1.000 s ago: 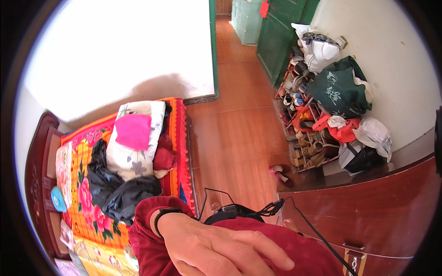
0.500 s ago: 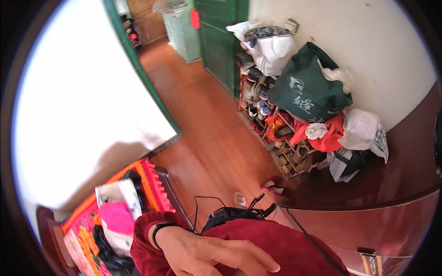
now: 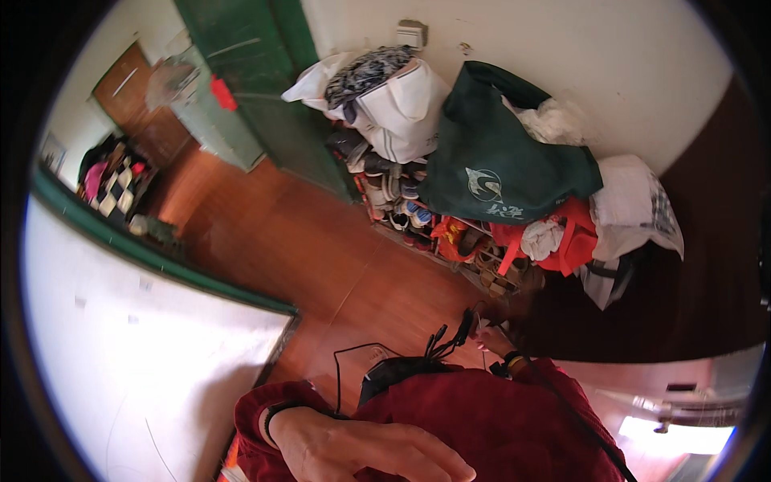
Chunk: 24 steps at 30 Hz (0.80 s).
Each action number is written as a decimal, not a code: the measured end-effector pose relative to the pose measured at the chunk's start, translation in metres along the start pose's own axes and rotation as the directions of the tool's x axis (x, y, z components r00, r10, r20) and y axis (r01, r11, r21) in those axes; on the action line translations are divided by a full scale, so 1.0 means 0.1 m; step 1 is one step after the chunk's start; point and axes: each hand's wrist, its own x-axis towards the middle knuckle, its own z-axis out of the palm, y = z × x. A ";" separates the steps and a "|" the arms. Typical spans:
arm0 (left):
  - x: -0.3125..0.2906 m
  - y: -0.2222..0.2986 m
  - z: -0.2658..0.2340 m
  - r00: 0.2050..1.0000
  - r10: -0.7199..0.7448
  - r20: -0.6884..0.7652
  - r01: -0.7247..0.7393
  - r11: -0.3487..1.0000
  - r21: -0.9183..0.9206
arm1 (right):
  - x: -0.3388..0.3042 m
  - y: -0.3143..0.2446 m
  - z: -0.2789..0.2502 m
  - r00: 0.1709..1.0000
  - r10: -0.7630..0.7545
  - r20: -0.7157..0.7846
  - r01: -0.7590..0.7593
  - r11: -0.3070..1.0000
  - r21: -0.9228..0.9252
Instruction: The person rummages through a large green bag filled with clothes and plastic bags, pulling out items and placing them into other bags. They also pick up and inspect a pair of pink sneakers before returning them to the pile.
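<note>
Reddish floor stretches beyond your loosely outstretched left hand, while your right hand blurs near black cables, its grip too unclear to tell.

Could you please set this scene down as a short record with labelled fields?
Left hand: in front of the red garment, fingers loosely curved, underside hidden
Right hand: near black cables; grip too small to tell
Along the wall: dark green bag, white bag, red bag, shoes
Door: green
Floor: reddish-brown
</note>
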 end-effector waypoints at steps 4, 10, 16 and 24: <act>0.03 0.21 -0.58 0.976 0.052 0.210 -0.031 0.994 -0.102 | -0.27 0.57 0.01 0.976 -0.160 -0.149 0.113 0.952 -0.284; 0.23 0.22 -1.35 0.861 0.000 0.509 0.143 0.960 -0.242 | -1.01 1.06 0.57 0.823 0.060 -0.565 0.056 0.981 0.186; 0.68 -0.57 -2.37 0.812 -0.562 0.157 0.494 0.805 0.330 | -1.37 -0.77 0.53 0.501 -0.490 -0.714 0.392 0.863 -0.318; 1.64 -2.18 -3.47 0.918 -0.373 -0.134 0.087 -0.139 0.986 | -2.06 -4.02 0.21 -0.057 -0.977 -0.206 0.369 0.171 -0.913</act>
